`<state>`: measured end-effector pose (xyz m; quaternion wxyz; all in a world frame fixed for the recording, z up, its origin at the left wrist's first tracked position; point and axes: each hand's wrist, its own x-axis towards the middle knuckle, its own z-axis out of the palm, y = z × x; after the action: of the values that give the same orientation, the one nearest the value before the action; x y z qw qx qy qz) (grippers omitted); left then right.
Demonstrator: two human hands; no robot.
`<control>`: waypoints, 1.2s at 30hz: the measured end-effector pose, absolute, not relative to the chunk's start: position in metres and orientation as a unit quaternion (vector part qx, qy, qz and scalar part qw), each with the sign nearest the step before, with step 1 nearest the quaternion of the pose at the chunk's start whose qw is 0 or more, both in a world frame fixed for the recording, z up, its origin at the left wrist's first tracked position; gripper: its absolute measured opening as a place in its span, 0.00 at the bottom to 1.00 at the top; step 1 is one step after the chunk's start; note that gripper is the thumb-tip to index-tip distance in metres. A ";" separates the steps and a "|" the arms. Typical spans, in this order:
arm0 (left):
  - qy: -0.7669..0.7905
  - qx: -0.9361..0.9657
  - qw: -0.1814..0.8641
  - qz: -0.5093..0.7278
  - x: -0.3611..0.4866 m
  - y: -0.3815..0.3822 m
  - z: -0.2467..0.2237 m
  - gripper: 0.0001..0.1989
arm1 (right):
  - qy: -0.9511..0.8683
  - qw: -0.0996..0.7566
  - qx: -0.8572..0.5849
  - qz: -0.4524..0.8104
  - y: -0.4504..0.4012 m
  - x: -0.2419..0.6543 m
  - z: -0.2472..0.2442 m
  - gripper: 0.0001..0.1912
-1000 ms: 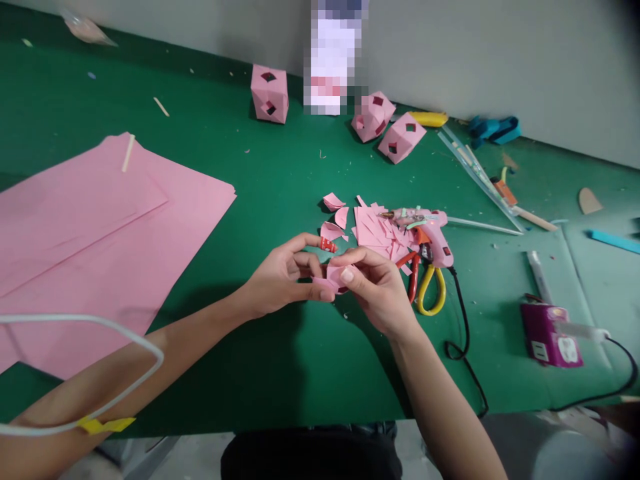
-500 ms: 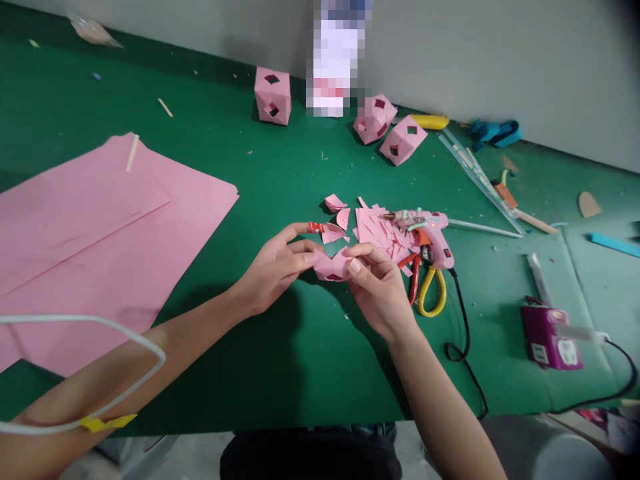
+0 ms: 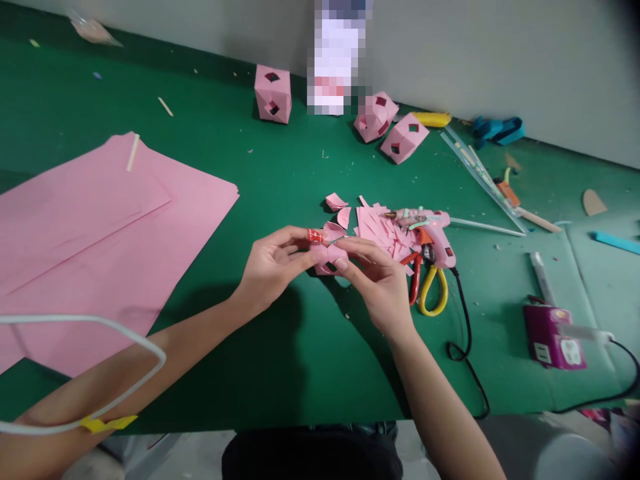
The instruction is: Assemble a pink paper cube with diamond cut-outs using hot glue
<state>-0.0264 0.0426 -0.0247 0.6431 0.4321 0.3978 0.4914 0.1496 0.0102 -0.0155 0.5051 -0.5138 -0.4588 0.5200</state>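
Between both hands is a small folded pink paper piece (image 3: 326,267) with a dark opening in its front. My left hand (image 3: 273,263) pinches its left side; a red patterned band wraps one fingertip. From the right, my right hand (image 3: 377,283) grips it between thumb and fingers. Curved pink paper pieces (image 3: 336,203) lie just beyond the hands. A heap of pink paper strips (image 3: 377,230) sits to the right, partly under a pink glue gun (image 3: 427,227). Beside it are pliers or scissors with one red and one yellow handle (image 3: 433,293).
Three folded pink paper shapes with cut-outs stand at the back, one being a cube (image 3: 273,95). Large pink paper sheets (image 3: 125,220) cover the left. At right are a purple box (image 3: 554,340), the glue gun's black cord (image 3: 467,327) and clear sticks (image 3: 483,177). A white bent tube (image 3: 125,333) crosses the lower left.
My fingers have closed in on the paper piece, the left index finger now bending over its top edge. The right hand has shifted slightly left. The piece has tilted, showing its opening more.
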 end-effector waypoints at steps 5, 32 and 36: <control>0.382 0.424 0.660 0.488 -0.026 0.041 -0.027 0.14 | -0.475 0.524 -0.520 0.478 0.011 0.150 -0.016 0.10; 0.415 0.423 0.627 0.506 -0.026 0.039 -0.026 0.12 | -0.686 0.449 -0.526 0.224 0.009 0.156 -0.013 0.17; 0.414 0.372 0.663 0.500 -0.027 0.041 -0.026 0.12 | -0.692 0.451 -0.528 0.195 0.007 0.155 -0.015 0.18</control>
<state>-0.0267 0.0408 -0.0256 0.6634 0.3717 0.4141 0.5003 0.1548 0.0071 -0.0147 0.4514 -0.5280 -0.6923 0.1954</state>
